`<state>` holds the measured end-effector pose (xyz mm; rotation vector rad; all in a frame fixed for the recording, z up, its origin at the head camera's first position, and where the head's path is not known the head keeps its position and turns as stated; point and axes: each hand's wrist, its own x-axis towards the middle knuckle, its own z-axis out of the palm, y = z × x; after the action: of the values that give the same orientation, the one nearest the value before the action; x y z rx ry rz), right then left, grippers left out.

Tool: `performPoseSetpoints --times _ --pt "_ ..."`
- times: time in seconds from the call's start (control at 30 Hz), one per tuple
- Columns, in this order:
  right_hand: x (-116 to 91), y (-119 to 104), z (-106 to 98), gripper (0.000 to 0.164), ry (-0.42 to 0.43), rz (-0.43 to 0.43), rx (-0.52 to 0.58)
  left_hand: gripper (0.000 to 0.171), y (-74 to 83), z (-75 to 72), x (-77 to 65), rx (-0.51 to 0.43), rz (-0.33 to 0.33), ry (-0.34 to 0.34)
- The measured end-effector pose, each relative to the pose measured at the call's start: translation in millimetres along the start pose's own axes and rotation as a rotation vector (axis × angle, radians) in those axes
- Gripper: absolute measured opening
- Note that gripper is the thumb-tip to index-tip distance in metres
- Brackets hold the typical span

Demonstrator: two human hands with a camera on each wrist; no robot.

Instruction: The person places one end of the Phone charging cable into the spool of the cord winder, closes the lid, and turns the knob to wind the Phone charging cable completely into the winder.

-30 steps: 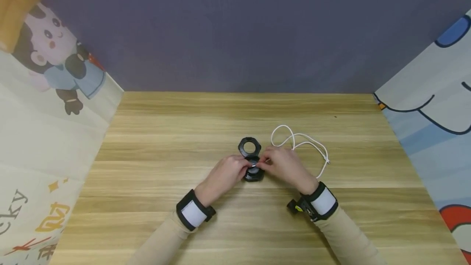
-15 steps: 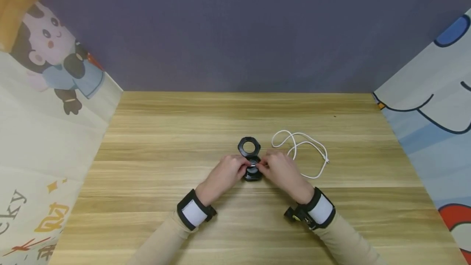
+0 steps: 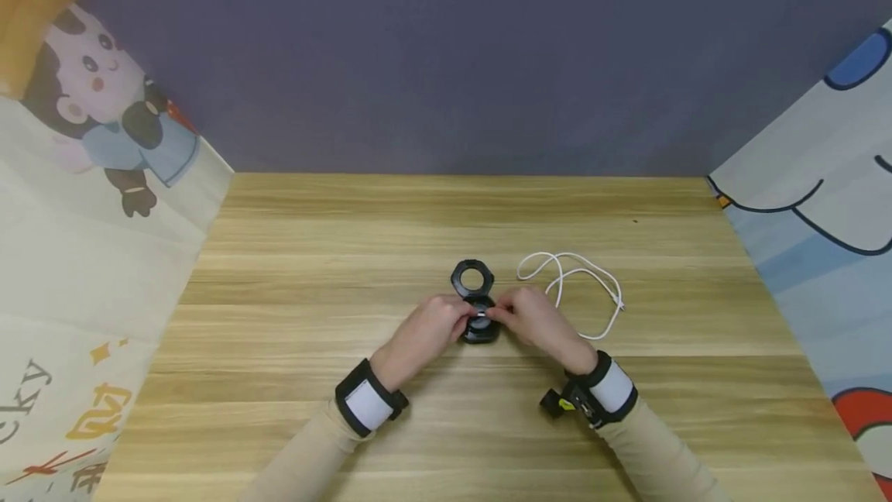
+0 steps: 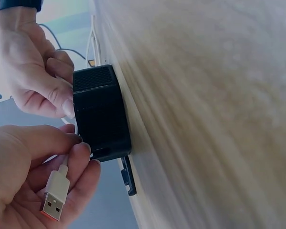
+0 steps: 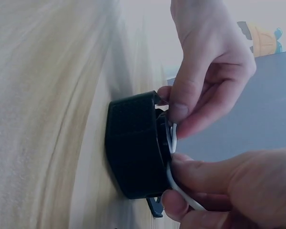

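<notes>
A black, many-sided cable case [image 3: 481, 335] stands on the table, its ring-shaped lid [image 3: 457, 279] tipped back on the far side. White USB cable [image 5: 183, 194] runs into the case's round middle. My left hand [image 3: 430, 331] pinches this cable at the case's left edge; in the left wrist view the USB plug [image 4: 56, 188] hangs from those fingers with its metal end free. From the right side, my right hand [image 3: 540, 324] pinches the cable between thumb and fingers at the case's rim. Fingers partly hide the inside of the case.
The rest of the cable lies in loose loops on the wooden table [image 3: 313, 254], to the right of the case, with its other end near the right hand. A dark wall [image 3: 446, 60] rises behind the table; printed cloths hang at both sides.
The cable's loose loops have drawn a little toward me. My right hand has shifted slightly at the rim; the left hand and the case have stayed nearly still.
</notes>
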<state>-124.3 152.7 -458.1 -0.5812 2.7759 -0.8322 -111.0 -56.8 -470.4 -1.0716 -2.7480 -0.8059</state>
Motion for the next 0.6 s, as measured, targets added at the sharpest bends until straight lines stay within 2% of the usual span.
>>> performPoseSetpoints --times 0.23,0.4,0.6 --pt "-0.9 2.1 1.6 0.019 0.009 -0.023 0.025 0.011 -3.7 -0.5 0.7 0.009 0.02 -0.019" --pt "-0.1 3.1 0.6 0.018 0.006 -0.012 0.044 0.012 -6.4 -2.5 2.3 0.006 0.033 -0.04" --pt "0.4 5.2 0.1 0.017 0.0 -0.036 0.031 0.016 -5.6 -3.1 4.0 0.07 0.04 -0.055"
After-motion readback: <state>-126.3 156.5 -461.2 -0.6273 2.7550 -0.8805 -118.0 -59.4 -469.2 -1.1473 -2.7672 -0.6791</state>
